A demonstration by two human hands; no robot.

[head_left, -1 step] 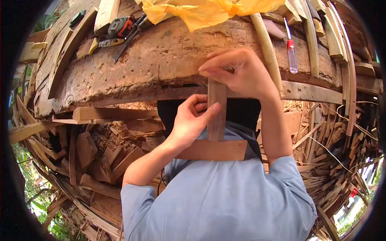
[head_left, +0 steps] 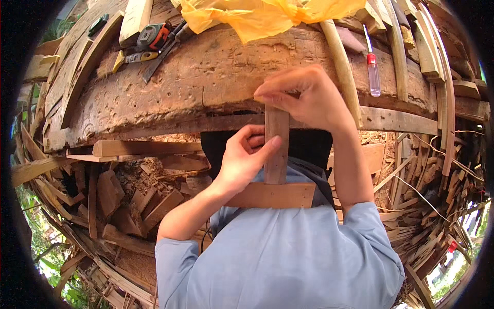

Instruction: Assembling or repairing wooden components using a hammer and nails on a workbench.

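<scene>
1. Clamped on the upright slat [head_left: 277, 167] with the left hand [head_left: 239, 162], by a thumb across its face and fingers curled at its left edge.
2. Up at the far end with the right hand [head_left: 314, 98]: tips drawn together in a neat pinch.
3. Placed between the blue shirt [head_left: 288, 252] and the near edge of the bench [head_left: 170, 92], with its lower end right at the crosspiece [head_left: 278, 195].
4. Best done, by the look of it, with a firm left grip and a light right touch.
5. Worth holding square to the crosspiece, too, without sideways force, in case of a weak joint.
6. Hard to read: anything small inside that right-hand pinch; cannot tell.
7. Hidden: the slat's top behind the right hand, the crosspiece's left end behind the left forearm. Cut off above: the yellow sheet [head_left: 257, 23].
</scene>
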